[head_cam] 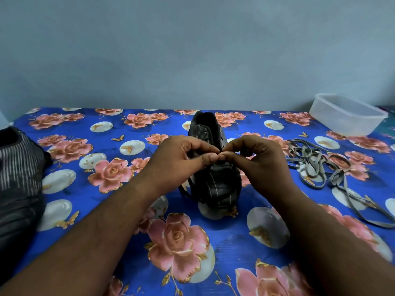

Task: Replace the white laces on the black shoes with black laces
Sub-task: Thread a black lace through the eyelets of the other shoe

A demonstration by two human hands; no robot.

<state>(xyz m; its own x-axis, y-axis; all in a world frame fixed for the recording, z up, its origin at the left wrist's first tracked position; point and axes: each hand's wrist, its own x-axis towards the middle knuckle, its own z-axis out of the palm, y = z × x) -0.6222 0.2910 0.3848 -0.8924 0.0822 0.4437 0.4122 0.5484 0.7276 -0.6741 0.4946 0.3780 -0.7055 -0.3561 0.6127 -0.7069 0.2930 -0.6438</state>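
Observation:
A black striped shoe (213,189) stands in the middle of the flowered cloth, toe towards me. Above its lacing area my left hand (183,159) and my right hand (256,159) meet fingertip to fingertip, each pinching a black lace (186,192) whose dark strands trail down the shoe's left side. The pinched part of the lace is mostly hidden by my fingers. The second black shoe (19,178) lies at the far left edge. The removed whitish-grey laces (320,165) lie in a loose tangle to the right of the shoe.
A clear plastic container (348,114) stands at the back right corner. The blue flowered cloth (106,210) covers the whole table, and a plain wall rises right behind it.

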